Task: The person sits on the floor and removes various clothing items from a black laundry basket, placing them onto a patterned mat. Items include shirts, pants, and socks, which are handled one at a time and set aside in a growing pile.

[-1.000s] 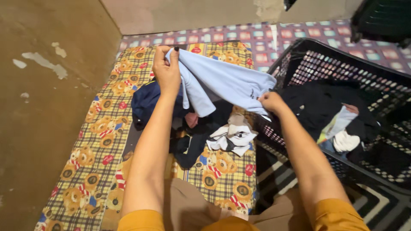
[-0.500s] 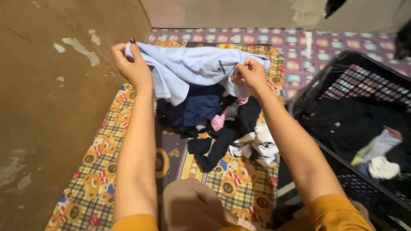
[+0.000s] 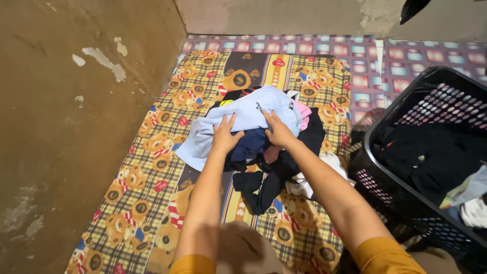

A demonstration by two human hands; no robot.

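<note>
A light blue garment [image 3: 238,119] lies spread on top of a heap of dark clothes [image 3: 274,167] on a yellow mat with a bear pattern [image 3: 152,167]. My left hand [image 3: 224,133] rests flat on the garment's lower middle, fingers apart. My right hand [image 3: 276,131] presses on the garment's right part, near a pink piece [image 3: 303,109]. Neither hand grips the cloth. White pieces [image 3: 304,185] peek out beside my right forearm.
A black plastic laundry basket [image 3: 390,198] with dark, pale blue and white clothes stands at the right. A brown wall [image 3: 61,127] runs along the left, close to the mat. Patterned purple floor covering [image 3: 365,50] lies behind the mat, before the back wall.
The light blue garment was held up in both hands; now it lies on the clothes heap with both hands flat on it. The view has shifted left and the basket sits farther right.
</note>
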